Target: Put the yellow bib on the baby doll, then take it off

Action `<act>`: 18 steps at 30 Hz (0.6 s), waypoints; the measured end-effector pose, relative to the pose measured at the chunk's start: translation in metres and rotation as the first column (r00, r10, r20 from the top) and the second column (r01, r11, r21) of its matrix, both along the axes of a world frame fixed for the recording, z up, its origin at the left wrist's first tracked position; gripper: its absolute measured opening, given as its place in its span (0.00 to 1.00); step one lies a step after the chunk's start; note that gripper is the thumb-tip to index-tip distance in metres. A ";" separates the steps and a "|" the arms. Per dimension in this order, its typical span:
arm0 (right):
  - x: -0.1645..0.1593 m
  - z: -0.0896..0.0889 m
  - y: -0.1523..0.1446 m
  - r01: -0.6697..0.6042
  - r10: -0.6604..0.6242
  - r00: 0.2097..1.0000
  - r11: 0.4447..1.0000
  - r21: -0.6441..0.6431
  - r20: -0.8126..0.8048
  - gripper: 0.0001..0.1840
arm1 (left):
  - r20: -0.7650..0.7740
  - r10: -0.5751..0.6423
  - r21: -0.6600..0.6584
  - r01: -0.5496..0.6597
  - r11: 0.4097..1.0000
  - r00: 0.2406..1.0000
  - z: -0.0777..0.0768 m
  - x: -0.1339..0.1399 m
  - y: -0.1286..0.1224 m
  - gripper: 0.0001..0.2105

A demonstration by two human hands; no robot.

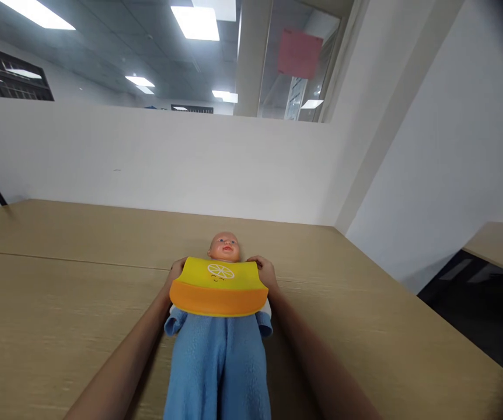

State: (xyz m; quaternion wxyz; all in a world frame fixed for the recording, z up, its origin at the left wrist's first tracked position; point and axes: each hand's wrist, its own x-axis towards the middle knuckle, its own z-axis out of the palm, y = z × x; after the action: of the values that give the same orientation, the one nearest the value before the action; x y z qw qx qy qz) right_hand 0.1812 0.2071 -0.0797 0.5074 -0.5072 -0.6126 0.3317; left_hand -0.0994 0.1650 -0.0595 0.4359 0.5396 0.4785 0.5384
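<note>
The pale wood tabletop [80, 315] is bounded at the back by a white wall [168, 169]. On the tabletop a doll [219, 356] is laid face up, dressed in blue, its head toward the wall. Its chest is covered by a yellow bib [216, 286] with an orange pocket at the lower edge. The bib's upper corners are flanked by the left hand [177, 270] and the right hand [265, 272]; the right fingers are bent at the corner, the left mostly hidden, and how tightly either is closed cannot be told. On the bib, a white citrus slice [220, 271] is printed.
</note>
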 end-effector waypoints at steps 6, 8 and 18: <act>0.002 0.003 -0.037 0.077 -0.072 0.991 0.996 0.040 -0.115 0.21 | 0.113 0.111 0.179 -0.130 0.975 0.987 -0.011 -0.003 -0.018 0.23; 0.005 0.005 -0.055 0.074 -0.066 0.986 0.996 0.046 -0.155 0.23 | 0.073 0.155 0.201 -0.167 0.965 0.985 -0.017 -0.005 -0.028 0.24; 0.007 0.014 -0.118 0.054 -0.036 0.991 0.989 0.140 -0.132 0.24 | 0.218 0.239 0.164 -0.277 0.947 0.946 -0.019 -0.008 -0.069 0.21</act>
State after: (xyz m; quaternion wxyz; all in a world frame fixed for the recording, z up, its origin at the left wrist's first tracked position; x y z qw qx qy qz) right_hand 0.1884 0.0894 -0.0661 0.5884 -0.4607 -0.5892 0.3073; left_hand -0.1079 0.0963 -0.0787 0.3517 0.4562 0.4460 0.6850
